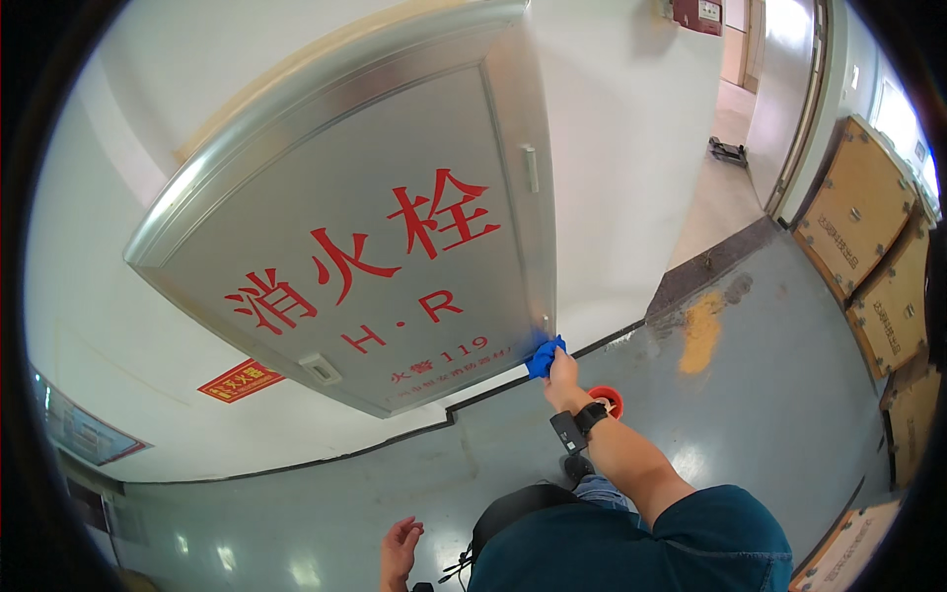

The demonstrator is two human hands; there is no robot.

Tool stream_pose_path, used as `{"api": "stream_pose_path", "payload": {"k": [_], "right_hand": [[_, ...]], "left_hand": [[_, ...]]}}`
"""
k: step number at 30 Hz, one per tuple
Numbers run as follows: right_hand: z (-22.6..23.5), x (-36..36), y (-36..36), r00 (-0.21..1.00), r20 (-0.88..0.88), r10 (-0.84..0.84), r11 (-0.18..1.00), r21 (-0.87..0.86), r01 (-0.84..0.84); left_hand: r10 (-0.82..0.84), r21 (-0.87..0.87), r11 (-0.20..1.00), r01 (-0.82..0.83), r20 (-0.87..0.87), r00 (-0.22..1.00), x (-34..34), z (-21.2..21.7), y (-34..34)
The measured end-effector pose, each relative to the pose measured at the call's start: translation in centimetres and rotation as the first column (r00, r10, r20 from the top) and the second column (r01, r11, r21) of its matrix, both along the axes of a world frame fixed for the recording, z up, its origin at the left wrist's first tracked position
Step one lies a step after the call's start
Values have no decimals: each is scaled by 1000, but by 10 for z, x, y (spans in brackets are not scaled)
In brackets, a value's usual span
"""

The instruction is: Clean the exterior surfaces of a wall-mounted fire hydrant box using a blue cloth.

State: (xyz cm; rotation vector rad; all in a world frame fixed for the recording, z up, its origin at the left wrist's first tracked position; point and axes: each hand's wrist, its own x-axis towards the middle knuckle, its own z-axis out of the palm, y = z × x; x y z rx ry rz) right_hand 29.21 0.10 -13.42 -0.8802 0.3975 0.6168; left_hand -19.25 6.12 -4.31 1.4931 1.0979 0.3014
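A grey floor (326, 523) spread out shiny around us, meeting a white wall (617, 158) along a dark skirting line. On that wall stood the silvery cabinet (395, 197), its face marked with red lettering and its lower edge above the floor. Over to the right, wooden crates (854, 217) leaned or stood in a row, too crowded at the edge to say which. The person, in a dark teal shirt (631, 543), stood before the cabinet with the right arm stretched out to it. A yellow-tan patch (701, 333) marked the floor between cabinet and crates, and a red sign (240, 381) showed on the wall beneath the cabinet. A red bucket (617, 402) sat on the floor, partly hidden behind the right forearm. Low down by the person's left side, the left hand (400, 543) had its fingers loosely bent, well apart from the cabinet. The right hand (561, 377) was clamped on a bunched blue cloth (545, 356), which was at the cabinet's lower right corner; how firmly it pressed there, I couldn't tell. On that wrist was a black band (591, 417), with a small dark box (568, 432) beside it.
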Motion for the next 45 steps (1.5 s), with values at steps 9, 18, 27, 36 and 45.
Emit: {"api": "stream_pose_path", "payload": {"k": [9,18,27,36,45], "right_hand": [[25,-5,-6,998,-34,-43,998,-42,42],[65,-5,-21,998,-13,-58,998,16,58],[50,8,-63,995,70,-65,996,-50,69],[37,-5,-17,998,36,44,997,-65,-42],[28,-19,-1,991,120,-57,978,-195,80]], "left_hand": [[-12,-7,1000,11,-29,1000,9,3,-2],[-30,-20,999,30,-4,1000,12,-4,1],[2,-30,1000,-1,18,1000,5,-11,-3],[41,-4,999,-41,12,999,-5,-6,-6],[54,-48,997,-55,-11,998,-9,-4,-11]]}}
